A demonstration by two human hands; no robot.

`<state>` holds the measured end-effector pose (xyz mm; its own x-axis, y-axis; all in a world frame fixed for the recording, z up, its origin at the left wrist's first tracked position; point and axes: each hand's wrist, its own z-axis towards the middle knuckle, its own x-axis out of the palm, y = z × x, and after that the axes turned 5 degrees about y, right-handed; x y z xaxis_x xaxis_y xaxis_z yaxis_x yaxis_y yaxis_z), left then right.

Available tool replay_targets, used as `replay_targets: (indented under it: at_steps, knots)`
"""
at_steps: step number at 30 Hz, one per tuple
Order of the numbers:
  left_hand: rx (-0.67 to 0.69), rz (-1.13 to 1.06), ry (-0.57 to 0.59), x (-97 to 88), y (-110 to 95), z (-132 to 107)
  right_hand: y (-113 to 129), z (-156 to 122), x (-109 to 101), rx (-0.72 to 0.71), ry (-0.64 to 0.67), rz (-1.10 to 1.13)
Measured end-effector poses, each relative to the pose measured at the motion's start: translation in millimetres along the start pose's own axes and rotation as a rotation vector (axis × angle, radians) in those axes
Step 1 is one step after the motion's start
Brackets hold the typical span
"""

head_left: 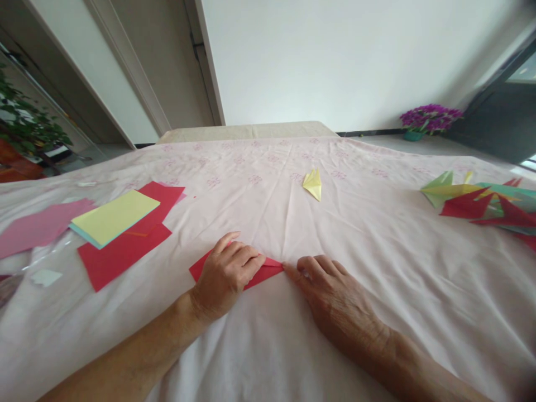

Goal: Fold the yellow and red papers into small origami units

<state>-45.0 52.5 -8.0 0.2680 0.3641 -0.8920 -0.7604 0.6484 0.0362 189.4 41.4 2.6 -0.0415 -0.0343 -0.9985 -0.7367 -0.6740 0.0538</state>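
Note:
A folded red sheet of paper point(262, 276) lies on the cloth in front of me, pointed at its right end, with a fold line running toward that tip. My left hand point(228, 268) rests over its middle and holds it down, fingers bent and close together; the paper under the palm is hidden. At the right tip, my right hand point(330, 287) pinches the point between thumb and forefinger, its other fingers curled. Farther back lies a small folded yellow paper piece point(313, 185), apart from both hands.
Left of me lie flat red sheets point(121, 259), a yellow sheet point(119, 215) over a blue one, pink sheets point(42, 226) and a white scrap point(46, 277). Several folded paper figures point(469, 204) are heaped at the right. A wrinkled pale pink tablecloth point(251, 206) covers the surface.

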Motion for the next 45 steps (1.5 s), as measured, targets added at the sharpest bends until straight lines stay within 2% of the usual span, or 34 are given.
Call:
replay_targets:
  at_steps: [4, 13, 26, 37, 42, 45]
  knots:
    - [-0.016, -0.039, -0.013, -1.9, 14.9, -5.1, -0.1, 2.0, 1.1, -0.013, -0.017, -0.025]
    - [0.156, -0.049, 0.026, -10.8, 39.0, -15.8, 0.3, 1.0, 0.7, -0.046, -0.024, -0.039]
    - [0.135, -0.073, 0.066, -12.5, 43.2, -25.9, -2.5, -0.7, 7.0, -0.063, -0.081, -0.094]
    - [0.142, -0.124, 0.152, -17.0, 46.4, -32.1, -1.7, -1.2, 6.5, -0.067, -0.092, -0.114]
    - [0.075, -0.201, 0.25, -25.3, 46.7, -31.2, -2.0, -1.9, 8.6, -0.069, -0.095, -0.099]
    - [-0.001, -0.169, 0.278, -29.1, 39.9, -27.9, -2.1, -0.9, 9.0, -0.069, -0.083, -0.095]
